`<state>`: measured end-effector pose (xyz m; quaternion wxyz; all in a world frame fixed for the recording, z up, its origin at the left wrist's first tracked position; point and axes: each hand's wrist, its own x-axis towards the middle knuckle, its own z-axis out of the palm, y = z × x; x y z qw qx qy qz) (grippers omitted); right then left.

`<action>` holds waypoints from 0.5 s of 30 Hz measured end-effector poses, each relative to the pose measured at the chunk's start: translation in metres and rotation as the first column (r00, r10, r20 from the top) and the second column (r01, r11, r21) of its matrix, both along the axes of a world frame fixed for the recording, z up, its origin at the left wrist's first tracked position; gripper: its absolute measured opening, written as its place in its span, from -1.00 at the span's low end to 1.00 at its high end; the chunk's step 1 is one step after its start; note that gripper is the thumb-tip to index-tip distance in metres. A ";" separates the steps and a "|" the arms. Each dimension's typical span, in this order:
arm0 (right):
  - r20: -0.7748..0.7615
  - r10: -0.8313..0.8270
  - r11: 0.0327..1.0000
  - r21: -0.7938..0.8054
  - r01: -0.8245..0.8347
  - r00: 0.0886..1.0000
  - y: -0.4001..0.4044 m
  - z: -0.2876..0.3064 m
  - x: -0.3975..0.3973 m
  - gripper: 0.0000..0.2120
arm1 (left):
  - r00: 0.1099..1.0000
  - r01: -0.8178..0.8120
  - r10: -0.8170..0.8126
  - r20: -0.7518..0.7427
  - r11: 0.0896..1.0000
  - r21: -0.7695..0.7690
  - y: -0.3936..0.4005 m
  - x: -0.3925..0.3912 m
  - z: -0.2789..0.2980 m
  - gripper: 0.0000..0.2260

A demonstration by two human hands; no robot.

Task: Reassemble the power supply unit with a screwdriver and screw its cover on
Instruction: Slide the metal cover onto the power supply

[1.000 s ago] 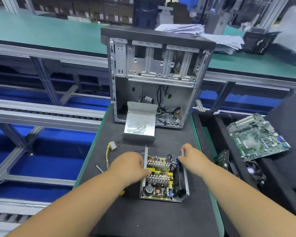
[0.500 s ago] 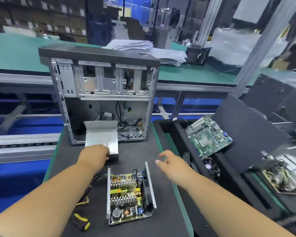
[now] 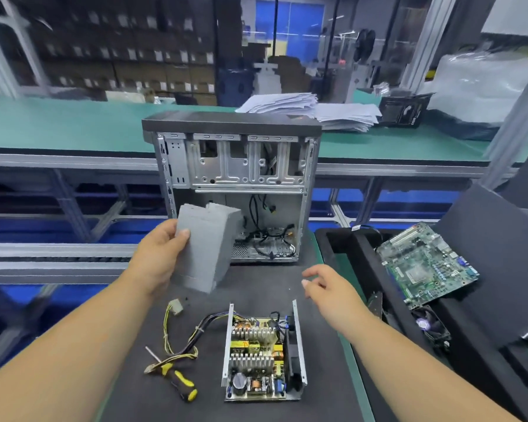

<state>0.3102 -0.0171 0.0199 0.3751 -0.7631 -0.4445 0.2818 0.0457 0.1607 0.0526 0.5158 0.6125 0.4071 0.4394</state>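
The open power supply unit (image 3: 262, 357) lies on the black mat, its circuit board, heat sinks and fan exposed between two upright side walls. Its cable bundle (image 3: 180, 339) trails off to the left. My left hand (image 3: 162, 254) grips the grey metal cover (image 3: 209, 248) by its left edge and holds it in the air above the mat, in front of the computer case. My right hand (image 3: 326, 287) hovers with relaxed fingers above and to the right of the unit, holding nothing. A black and yellow screwdriver (image 3: 177, 379) lies left of the unit.
An open computer case (image 3: 235, 184) stands upright at the back of the black mat (image 3: 256, 284). To the right, a black tray (image 3: 363, 269) holds a green motherboard (image 3: 424, 263) and a small fan (image 3: 430, 327). Paper stacks (image 3: 311, 111) lie on the green bench behind.
My left hand reached the cover in front of the case, took hold of it and lifted it off the mat. My right hand let go of the unit's wall and moved up.
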 end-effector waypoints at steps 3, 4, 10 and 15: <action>-0.056 0.022 0.999 0.045 -0.019 0.998 0.003 0.014 -0.003 -0.85 | 0.970 -0.010 0.059 0.236 0.979 -0.203 -0.013 0.003 0.014 -0.77; -0.067 0.033 0.998 0.061 -0.029 0.997 0.003 0.019 -0.002 -0.83 | 0.956 0.010 0.065 0.287 0.967 -0.255 -0.018 0.006 0.017 -0.77; -0.169 0.056 0.994 0.101 -0.039 0.984 -0.008 0.042 0.011 -0.74 | 0.894 0.103 0.066 0.443 0.932 -0.347 -0.062 0.046 0.033 -0.75; -0.212 0.066 0.989 0.140 -0.037 0.975 -0.027 0.049 0.032 -0.65 | 0.887 0.106 0.072 0.456 0.930 -0.353 -0.100 0.079 0.048 -0.79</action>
